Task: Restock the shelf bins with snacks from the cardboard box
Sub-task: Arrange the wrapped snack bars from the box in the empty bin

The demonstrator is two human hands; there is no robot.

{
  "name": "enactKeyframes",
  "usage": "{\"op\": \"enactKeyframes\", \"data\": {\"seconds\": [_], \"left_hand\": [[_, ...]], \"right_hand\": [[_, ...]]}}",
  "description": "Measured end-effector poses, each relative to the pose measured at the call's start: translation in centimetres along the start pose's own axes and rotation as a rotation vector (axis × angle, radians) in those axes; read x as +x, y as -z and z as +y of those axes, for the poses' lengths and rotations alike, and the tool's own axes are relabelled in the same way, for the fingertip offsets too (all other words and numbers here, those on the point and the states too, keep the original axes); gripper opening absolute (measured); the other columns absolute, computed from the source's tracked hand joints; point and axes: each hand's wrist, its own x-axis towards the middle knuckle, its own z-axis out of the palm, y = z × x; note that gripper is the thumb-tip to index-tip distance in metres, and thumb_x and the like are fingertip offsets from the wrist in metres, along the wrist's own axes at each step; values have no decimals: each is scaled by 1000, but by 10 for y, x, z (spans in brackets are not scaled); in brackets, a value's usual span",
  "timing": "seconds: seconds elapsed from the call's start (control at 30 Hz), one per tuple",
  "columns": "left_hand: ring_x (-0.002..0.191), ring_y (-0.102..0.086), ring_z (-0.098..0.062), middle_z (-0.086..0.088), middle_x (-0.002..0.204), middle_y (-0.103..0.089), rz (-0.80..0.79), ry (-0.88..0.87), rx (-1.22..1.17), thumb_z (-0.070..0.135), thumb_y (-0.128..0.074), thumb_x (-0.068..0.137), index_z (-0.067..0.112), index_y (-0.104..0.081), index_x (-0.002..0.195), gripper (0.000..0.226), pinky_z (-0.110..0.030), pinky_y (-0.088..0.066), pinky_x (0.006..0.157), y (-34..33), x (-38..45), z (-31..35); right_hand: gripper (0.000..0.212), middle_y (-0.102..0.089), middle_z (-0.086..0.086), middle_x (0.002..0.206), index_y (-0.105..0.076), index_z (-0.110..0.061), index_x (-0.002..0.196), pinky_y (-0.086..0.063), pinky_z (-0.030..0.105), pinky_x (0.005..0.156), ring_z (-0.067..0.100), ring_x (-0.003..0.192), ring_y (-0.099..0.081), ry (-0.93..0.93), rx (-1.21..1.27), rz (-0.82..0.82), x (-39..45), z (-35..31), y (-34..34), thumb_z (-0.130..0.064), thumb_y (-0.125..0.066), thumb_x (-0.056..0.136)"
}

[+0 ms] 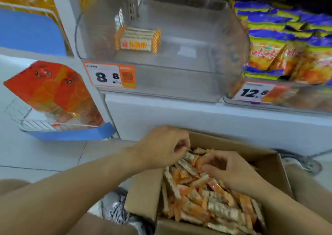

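An open cardboard box sits on the floor below the shelf, filled with several orange-and-white snack packets. My left hand reaches into the box's far side, its fingers pinched on the end of a packet. My right hand is curled over the pile beside it, fingers closed around packets. Above stands a clear plastic shelf bin with an 8.8 price tag. Inside it lies a single stack of the same snack at the back left.
To the right, a second bin tagged 12.8 holds several purple-and-orange bags. At the left hangs a wire basket with a red-orange packet. My shoe rests on the tiled floor beside the box.
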Motion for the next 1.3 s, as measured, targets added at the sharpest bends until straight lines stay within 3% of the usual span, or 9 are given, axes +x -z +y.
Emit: {"op": "enactKeyframes", "data": {"seconds": [0.23,0.33,0.47,0.57,0.67,0.87,1.1,1.23,1.3], "left_hand": [[94,-55,-11,3,115,-60,-453,279,-48,31,-61,96,22,-57,124,30,-26,-47,79,-146,-12,1],[113,-54,-20,-1,126,-55,-521,318,63,32,-64,92,23,-51,134,45,-38,-50,93,-195,-22,-3],[106,-61,-20,-1,121,-62,-531,321,90,23,-62,92,24,-58,128,36,-33,-52,85,-221,-29,-4],[102,-62,-16,4,116,-64,-523,316,73,25,-68,90,26,-60,127,38,-37,-55,88,-223,-29,-11],[107,-61,-12,6,119,-64,-490,339,5,27,-75,86,23,-62,125,41,-32,-54,92,-219,-26,-18],[95,-62,-11,6,108,-67,-479,344,14,15,-75,84,25,-70,112,30,-35,-55,87,-225,-29,-21],[81,-62,-2,10,92,-68,-297,523,-241,13,-77,82,23,-74,96,17,-13,-47,64,-207,-13,-7],[72,-63,-7,3,84,-68,-183,532,-400,17,-77,85,24,-73,96,13,-13,-49,63,-180,-2,-1],[72,-64,-18,-10,89,-69,-132,602,-579,15,-74,89,24,-74,96,12,-20,-55,64,-171,3,-2]], "right_hand": [[50,-63,-8,108,-64,-34,110,-56,38,79,12,90,-62,-296,-220,-291,-6,121,-34,-72,-60,77],[37,-58,-7,122,-62,-29,116,-46,26,72,13,99,-58,-358,-194,-370,-1,124,-39,-51,-71,87],[42,-50,6,143,-57,-24,133,-50,28,78,22,114,-58,-437,-246,-393,10,140,-57,-23,-70,93],[54,-60,6,110,-49,-19,144,-44,24,53,20,86,-61,-486,-300,-419,7,150,-77,-5,-59,93],[46,-65,6,91,-62,-11,130,-52,28,56,18,72,-61,-444,-375,-389,1,155,-92,-1,-62,86],[56,-62,3,123,-61,-16,128,-47,29,78,24,111,-60,-442,-276,-423,1,147,-84,-21,-85,79],[59,-64,-1,109,-55,-18,128,-45,26,64,12,85,-60,-395,-131,-216,8,125,-41,-41,-81,81],[55,-62,4,130,-48,-18,141,-52,26,77,19,101,-63,-386,29,-119,5,121,-24,-37,-68,93],[54,-61,11,134,-45,-17,145,-55,42,93,31,113,-64,-410,117,-93,2,122,-21,-35,-63,97]]}}
